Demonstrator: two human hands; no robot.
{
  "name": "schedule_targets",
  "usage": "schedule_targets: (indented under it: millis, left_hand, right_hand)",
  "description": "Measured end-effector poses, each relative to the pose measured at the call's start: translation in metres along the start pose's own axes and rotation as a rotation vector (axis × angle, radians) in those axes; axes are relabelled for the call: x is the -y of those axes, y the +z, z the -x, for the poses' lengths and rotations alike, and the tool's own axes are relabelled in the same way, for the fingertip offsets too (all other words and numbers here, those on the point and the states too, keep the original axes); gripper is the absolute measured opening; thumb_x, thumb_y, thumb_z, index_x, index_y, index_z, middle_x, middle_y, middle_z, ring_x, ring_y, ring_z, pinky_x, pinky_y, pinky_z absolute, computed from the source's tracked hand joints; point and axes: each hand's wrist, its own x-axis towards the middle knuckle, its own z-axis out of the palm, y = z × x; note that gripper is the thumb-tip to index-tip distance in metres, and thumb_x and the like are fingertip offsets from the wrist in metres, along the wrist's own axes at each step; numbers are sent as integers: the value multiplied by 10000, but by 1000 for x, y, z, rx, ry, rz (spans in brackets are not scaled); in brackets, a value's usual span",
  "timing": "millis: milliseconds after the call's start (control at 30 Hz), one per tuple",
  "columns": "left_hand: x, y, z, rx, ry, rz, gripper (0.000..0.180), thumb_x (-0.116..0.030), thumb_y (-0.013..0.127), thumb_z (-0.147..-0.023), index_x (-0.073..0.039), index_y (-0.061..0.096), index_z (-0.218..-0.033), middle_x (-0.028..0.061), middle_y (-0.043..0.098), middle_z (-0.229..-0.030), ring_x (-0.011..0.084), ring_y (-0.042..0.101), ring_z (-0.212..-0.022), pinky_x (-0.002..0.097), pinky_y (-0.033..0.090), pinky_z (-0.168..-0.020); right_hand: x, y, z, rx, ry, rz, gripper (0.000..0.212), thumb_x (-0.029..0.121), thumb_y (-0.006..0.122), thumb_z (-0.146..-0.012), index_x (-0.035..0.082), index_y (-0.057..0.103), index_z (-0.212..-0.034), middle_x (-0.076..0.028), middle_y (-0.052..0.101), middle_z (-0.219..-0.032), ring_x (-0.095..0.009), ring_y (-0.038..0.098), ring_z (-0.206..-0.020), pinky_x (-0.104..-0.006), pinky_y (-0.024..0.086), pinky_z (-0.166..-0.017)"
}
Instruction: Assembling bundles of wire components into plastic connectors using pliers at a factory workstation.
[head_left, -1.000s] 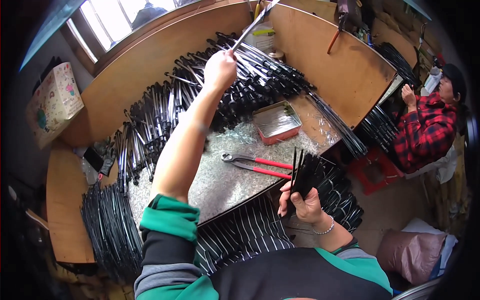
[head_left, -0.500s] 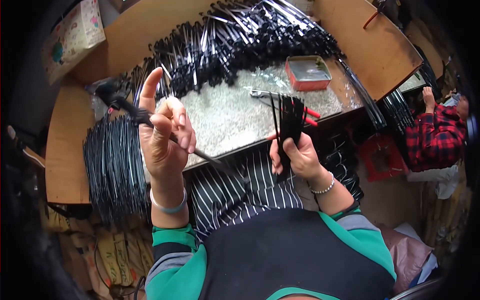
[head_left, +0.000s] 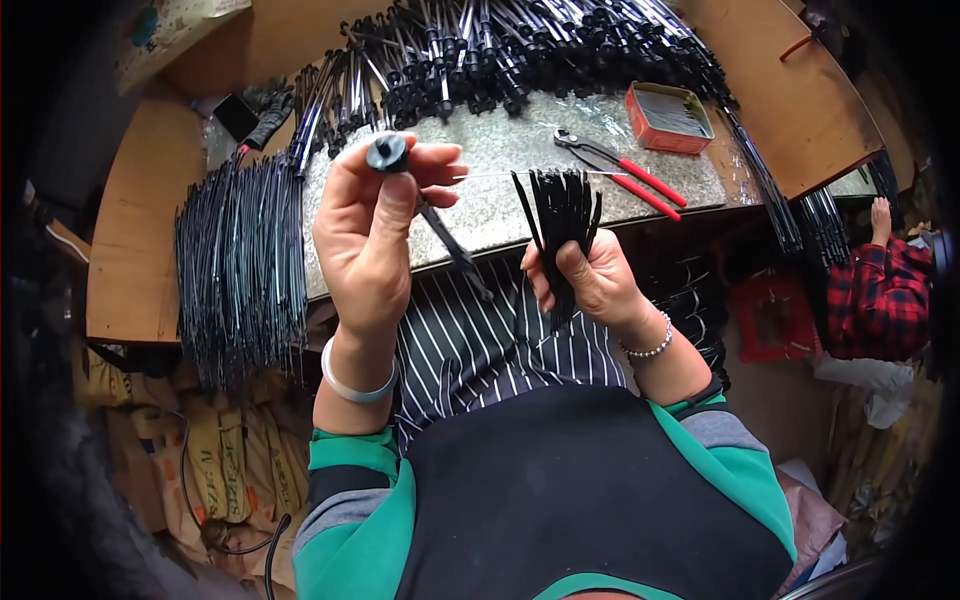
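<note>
Over the bench's left part, my left hand (head_left: 372, 225) is closed around a black rod with a round cap (head_left: 387, 153) at its upper end. The rod's dark lower length (head_left: 452, 243) slants out below the fingers. To its right, my right hand (head_left: 600, 283) grips a bundle of thin black strips (head_left: 562, 212), their ends fanned upward and nearly level. A fine pale line, like a thin wire, runs sideways behind the strips' tops; where it ends I cannot make out. Pincers with red handles (head_left: 650, 183) lie on the bench just beyond my right hand.
A heap of black rods (head_left: 470, 60) lines the bench's back. Many thin dark strips (head_left: 240, 260) hang over its left edge. A red tin (head_left: 668, 140) stands back right. Another person's checked sleeve (head_left: 880, 300) shows at far right, near a red crate (head_left: 768, 315).
My left hand has turned and closed more, bringing the rod's round cap upright and into clear view. The right hand keeps its bundle. The whole view has shifted, showing the bench higher.
</note>
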Motion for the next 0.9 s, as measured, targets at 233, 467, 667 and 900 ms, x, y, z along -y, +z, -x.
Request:
schedule_targets:
  millis: [233,467,667,900]
  left_hand:
    - [7,15,4,9,-145,199,442,-144,556,-872,19,407,-1255,154,615,-1000,270,620,-922,266,535,-655]
    - [22,20,6,-51,-145,300,423,-103,547,-873,-6,413,-1262,176,611,-1012,272,615,-945,291,546,-695]
    - [22,25,6,-126,-189,500,425,-91,501,-899,-19,356,-1292,203,599,-1030,277,610,-956,329,543,-751]
    - [29,30,10,-64,-147,508,401,-94,464,-915,-15,325,-1284,170,584,-1062,213,599,-956,316,512,-819]
  right_hand:
    - [-1,6,-6,9,-7,19,535,500,459,-865,-25,560,-840,-67,557,-639,-115,555,-532,-219,460,-478]
    - [-7,14,-11,-62,-70,9,528,491,505,-847,-34,550,-819,-76,554,-622,-125,550,-497,-223,450,-436]
    - [-2,10,-13,-88,-147,-28,491,460,524,-848,-31,540,-837,-70,546,-676,-123,541,-503,-221,454,-421]
    - [1,21,-21,-71,-145,8,476,447,516,-855,-22,530,-935,-62,547,-699,-103,538,-508,-206,451,-402]
